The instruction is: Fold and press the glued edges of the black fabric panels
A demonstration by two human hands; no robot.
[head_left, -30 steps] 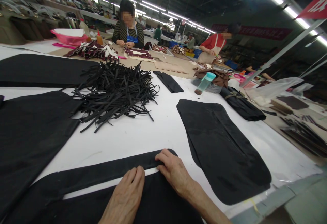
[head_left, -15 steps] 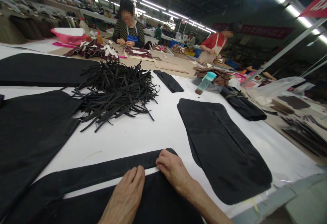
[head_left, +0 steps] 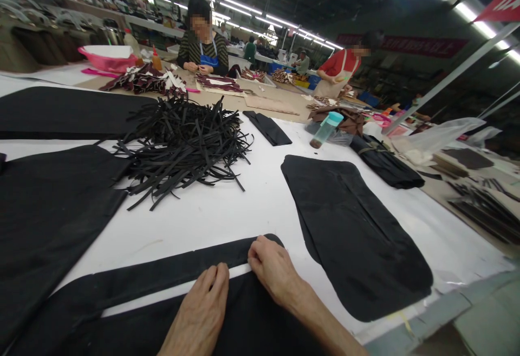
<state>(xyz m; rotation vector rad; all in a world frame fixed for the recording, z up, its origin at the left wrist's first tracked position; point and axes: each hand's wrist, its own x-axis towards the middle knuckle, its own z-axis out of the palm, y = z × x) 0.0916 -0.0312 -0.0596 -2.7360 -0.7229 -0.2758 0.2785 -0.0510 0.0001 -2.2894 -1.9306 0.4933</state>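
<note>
My left hand (head_left: pixel 199 312) lies flat, fingers together, on a black fabric piece (head_left: pixel 252 323) at the near edge of the white table (head_left: pixel 244 209). My right hand (head_left: pixel 274 269) presses its fingertips on the right end of a long black folded band (head_left: pixel 162 272) where it meets that piece. Neither hand grips anything that I can see. A large black panel (head_left: pixel 353 231) lies just right of my right hand.
A heap of black strips (head_left: pixel 182 139) sits mid-table, black panels (head_left: pixel 44 209) at left, a small black piece (head_left: pixel 268 127) and a teal-capped bottle (head_left: pixel 325 129) beyond. Two people work at the far tables, near a pink basin (head_left: pixel 106 55).
The hands have barely moved; my right hand's fingertips have crept slightly left along the band's end. The view has shifted a little.
</note>
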